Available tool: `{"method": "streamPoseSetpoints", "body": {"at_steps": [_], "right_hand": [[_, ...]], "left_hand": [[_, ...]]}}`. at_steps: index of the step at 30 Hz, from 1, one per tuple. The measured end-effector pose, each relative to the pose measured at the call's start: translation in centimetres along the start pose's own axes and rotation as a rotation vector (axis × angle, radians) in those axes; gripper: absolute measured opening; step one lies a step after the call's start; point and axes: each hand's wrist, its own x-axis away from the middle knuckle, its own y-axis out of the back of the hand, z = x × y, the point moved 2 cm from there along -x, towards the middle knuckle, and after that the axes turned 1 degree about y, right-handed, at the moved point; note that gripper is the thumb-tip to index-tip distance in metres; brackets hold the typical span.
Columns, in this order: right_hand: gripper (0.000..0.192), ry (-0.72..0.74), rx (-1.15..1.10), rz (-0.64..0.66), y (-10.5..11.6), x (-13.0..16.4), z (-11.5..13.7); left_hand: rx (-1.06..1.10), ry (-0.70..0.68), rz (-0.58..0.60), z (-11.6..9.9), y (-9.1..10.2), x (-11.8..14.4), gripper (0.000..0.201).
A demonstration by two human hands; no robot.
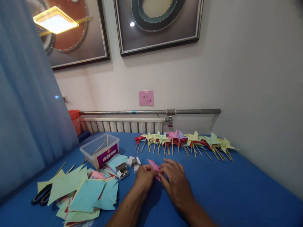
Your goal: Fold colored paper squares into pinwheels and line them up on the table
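Note:
A piece of pink paper (153,165), partly folded with one point sticking up, is held between both hands above the blue table. My left hand (145,176) pinches its left side with the fingers closed. On the other side, my right hand (175,180) grips the paper between thumb and fingers. Fingers hide much of the sheet. Just left of my hands lie small open boxes, one (122,171) with shiny bits inside and another white one (135,163). Farther left spreads a pile of cut paper squares (87,195) in green, blue and other colours.
Behind the hands lies a row of finished paper pinwheels (172,136) on sticks. A clear plastic tub (100,151) holds wooden sticks. Black-handled scissors (42,194) lie partly under paper. A pipe (121,112) and radiator (112,125) run along the wall; a blue curtain (20,99) hangs left.

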Motion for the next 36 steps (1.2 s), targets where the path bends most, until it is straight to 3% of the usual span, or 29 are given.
{"method": "streamPoseSetpoints", "body": {"at_steps": [15,20,30,33,36], "right_hand": [[0.020,0.090,0.070,0.049,0.1,0.1,0.1],[0.025,-0.011,-0.008,0.090,0.0,-0.1,-0.4],[0.011,-0.244,-0.153,0.135,0.0,-0.2,-1.3],[0.030,-0.301,-0.211,0.159,0.1,-0.4,-2.0],[0.035,-0.322,-0.250,0.218,0.2,-0.5,-2.3]], "left_hand": [[-0.003,-0.006,0.054,0.0,0.2,-0.1,0.024],[-0.047,-0.031,0.073,0.0,0.3,-0.1,0.023],[-0.073,-0.078,0.144,-0.2,0.3,-0.1,0.012],[-0.047,-0.071,0.180,-0.4,0.1,0.2,0.009],[-0.052,-0.055,0.189,-0.7,0.1,0.6,0.008]]}}
